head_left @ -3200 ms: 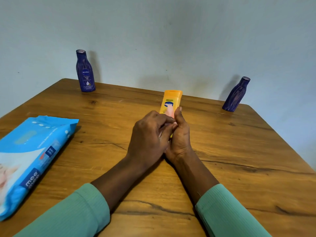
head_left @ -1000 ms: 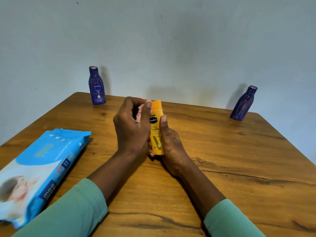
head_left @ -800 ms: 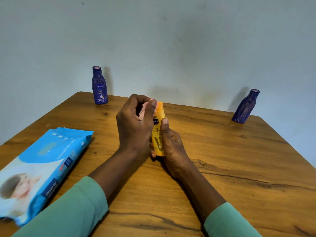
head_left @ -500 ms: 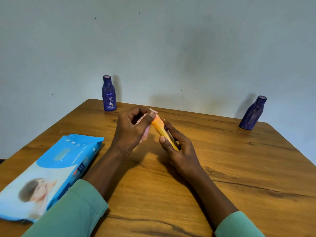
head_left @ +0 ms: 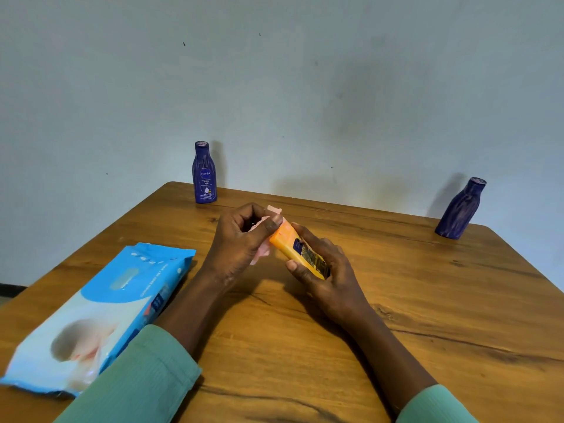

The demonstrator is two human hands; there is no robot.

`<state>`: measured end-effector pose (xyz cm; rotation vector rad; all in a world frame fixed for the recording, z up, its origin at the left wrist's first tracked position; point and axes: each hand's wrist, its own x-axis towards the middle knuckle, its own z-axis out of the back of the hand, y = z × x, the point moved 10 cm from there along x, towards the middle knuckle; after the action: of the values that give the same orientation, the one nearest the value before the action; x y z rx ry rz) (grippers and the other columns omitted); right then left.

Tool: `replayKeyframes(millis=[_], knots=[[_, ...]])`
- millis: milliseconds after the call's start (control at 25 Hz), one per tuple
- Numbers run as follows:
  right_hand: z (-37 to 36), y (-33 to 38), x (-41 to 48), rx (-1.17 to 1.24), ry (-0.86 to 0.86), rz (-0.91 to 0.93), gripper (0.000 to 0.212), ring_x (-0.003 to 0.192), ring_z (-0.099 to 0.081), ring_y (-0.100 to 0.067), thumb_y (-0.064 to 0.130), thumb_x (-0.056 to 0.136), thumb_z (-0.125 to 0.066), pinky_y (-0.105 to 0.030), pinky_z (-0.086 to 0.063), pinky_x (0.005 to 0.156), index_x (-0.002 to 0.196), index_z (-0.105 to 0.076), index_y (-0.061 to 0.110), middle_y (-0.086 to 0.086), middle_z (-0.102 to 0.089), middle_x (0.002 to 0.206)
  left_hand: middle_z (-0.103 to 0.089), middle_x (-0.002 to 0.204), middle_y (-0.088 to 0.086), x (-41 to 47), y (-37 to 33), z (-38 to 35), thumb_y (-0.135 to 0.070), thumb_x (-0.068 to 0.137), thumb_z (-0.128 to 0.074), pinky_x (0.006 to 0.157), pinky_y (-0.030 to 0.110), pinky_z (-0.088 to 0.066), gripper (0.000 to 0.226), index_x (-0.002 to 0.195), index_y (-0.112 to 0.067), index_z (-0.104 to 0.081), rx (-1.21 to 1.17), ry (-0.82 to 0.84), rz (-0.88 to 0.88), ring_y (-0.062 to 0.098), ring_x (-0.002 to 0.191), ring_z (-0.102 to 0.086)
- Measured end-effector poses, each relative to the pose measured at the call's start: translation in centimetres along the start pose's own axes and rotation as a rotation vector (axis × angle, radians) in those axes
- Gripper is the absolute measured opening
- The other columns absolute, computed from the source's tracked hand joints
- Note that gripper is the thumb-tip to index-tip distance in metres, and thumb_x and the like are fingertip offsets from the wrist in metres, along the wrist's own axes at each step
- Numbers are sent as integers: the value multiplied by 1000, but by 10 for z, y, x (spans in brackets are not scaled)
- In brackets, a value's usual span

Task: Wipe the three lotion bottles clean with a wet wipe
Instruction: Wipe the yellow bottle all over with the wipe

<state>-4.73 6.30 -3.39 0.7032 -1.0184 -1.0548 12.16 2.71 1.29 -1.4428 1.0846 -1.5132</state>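
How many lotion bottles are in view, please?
3: the left blue bottle stands far back on the table, the right blue bottle at its far right corner, and the right hand grips the yellow bottle.

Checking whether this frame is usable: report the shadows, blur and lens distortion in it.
Head view: soft light, no harsh glare; the left blue bottle and right blue bottle throw faint shadows on the wall, the left hand and right hand one on the table. Head view, edges: the right blue bottle looks tilted, probably wide-angle distortion; the wipes pack's near end is blurred.
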Motion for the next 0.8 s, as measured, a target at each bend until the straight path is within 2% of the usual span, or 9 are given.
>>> replayKeyframes(millis=[120, 240, 280, 360, 440, 600, 680, 800], knots=[[0, -7, 1, 25, -10, -24, 68, 119, -48, -13, 49, 91, -71, -32, -49, 95, 153, -43, 52, 14, -53, 120, -68, 66, 4, -6, 4, -2, -27, 89, -71, 53, 29, -52, 23, 93, -5, -70, -65, 43, 13, 19, 57, -61], [-10, -9, -1, 70, 137, -51, 64, 123, -49, -15, 49, 93, -69, -35, -51, 100, 151, -43, 55, 9, -51, 131, -75, 79, -11, -6, 7, 3, -22, 95, -69, 58, 26, -58, 7, 93, -16, -71, -50, -29, 65, 5, 73, -71], [-15, -7, -2, 50, 189, -42, 64, 123, -49, -13, 52, 92, -68, -32, -50, 100, 151, -43, 55, 9, -52, 131, -76, 83, -12, -4, 9, 7, -23, 95, -70, 63, 30, -61, 6, 90, -21, -73, -44, -59, 81, 3, 79, -71], [-24, -2, -3, 21, 234, -28, 64, 121, -48, -8, 54, 92, -66, -19, -45, 94, 152, -43, 54, 11, -54, 129, -76, 91, -5, 0, 14, 8, -26, 91, -74, 78, 46, -63, 7, 85, -26, -77, -84, -74, 126, 17, 92, -72], [-24, -1, -3, 52, 212, -35, 64, 119, -50, -9, 53, 93, -67, -12, -44, 88, 152, -44, 53, 8, -54, 129, -76, 91, 0, -1, 17, 8, -24, 90, -74, 85, 51, -59, 7, 84, -25, -78, -172, -94, 149, 24, 95, -70], [-23, -8, -1, 120, 171, -64, 62, 125, -52, -18, 57, 90, -68, -28, -47, 95, 149, -48, 55, 4, -55, 136, -77, 83, -8, -7, 26, 4, -12, 96, -66, 71, 33, -62, 9, 90, -15, -72, -310, -114, 190, 9, 83, -73], [-22, -8, 0, 165, 157, -69, 60, 123, -54, -21, 55, 90, -70, -30, -49, 94, 147, -50, 56, 1, -54, 135, -79, 87, -7, -7, 27, 7, -10, 95, -65, 68, 29, -62, 8, 92, -14, -72, -336, -124, 183, 8, 85, -74], [-17, -8, -1, 186, 104, -89, 59, 119, -56, -17, 42, 93, -76, -27, -53, 92, 146, -52, 54, 2, -53, 130, -79, 96, -6, -5, 21, 17, -18, 95, -69, 71, 29, -61, 7, 97, -19, -75, -150, -158, 90, 15, 97, -72]])
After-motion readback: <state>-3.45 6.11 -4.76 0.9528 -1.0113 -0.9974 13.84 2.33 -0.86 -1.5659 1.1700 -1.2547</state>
